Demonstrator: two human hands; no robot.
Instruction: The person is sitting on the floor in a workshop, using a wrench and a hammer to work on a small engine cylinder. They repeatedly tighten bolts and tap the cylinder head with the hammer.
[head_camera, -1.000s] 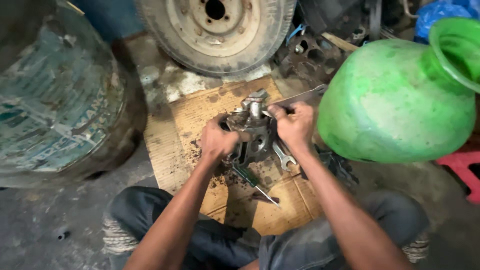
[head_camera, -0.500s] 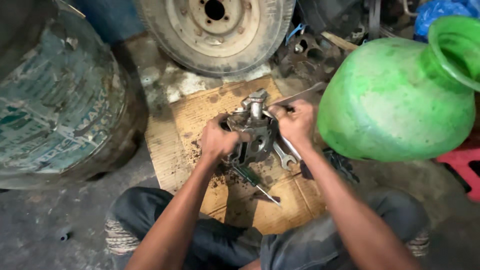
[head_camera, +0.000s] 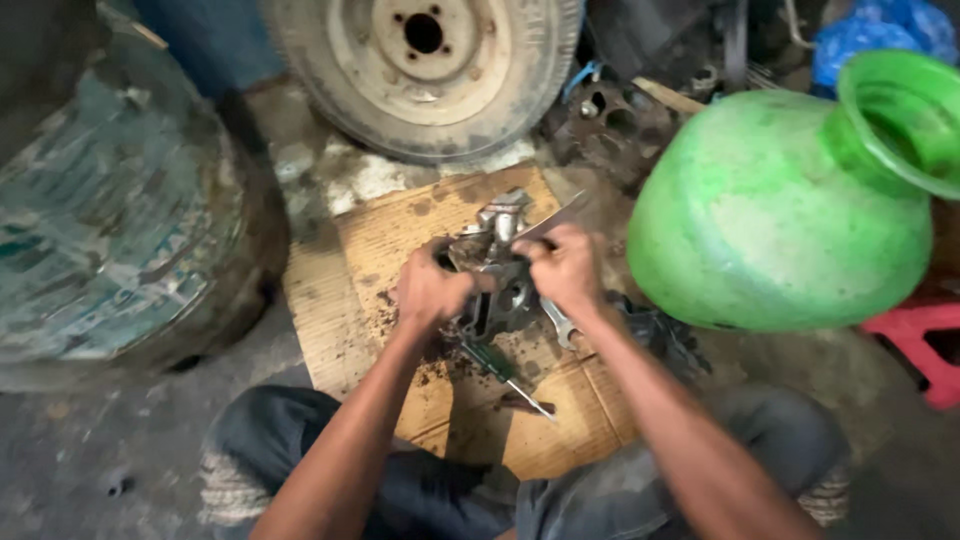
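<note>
Head view: both hands (head_camera: 432, 292) (head_camera: 565, 268) on greasy angular metal casting (head_camera: 500, 270).

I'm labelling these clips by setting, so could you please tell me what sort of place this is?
Probably a vehicle repair workshop: a worn wheel leans nearby, and greasy metal engine part sits on cardboard with a spanner.

Dim, soft light; brightest on the green pot (head_camera: 780, 210) and the cardboard (head_camera: 400, 240) left of it. Corners fall dark. Hands beside the pot blur slightly; edges bend.
</note>
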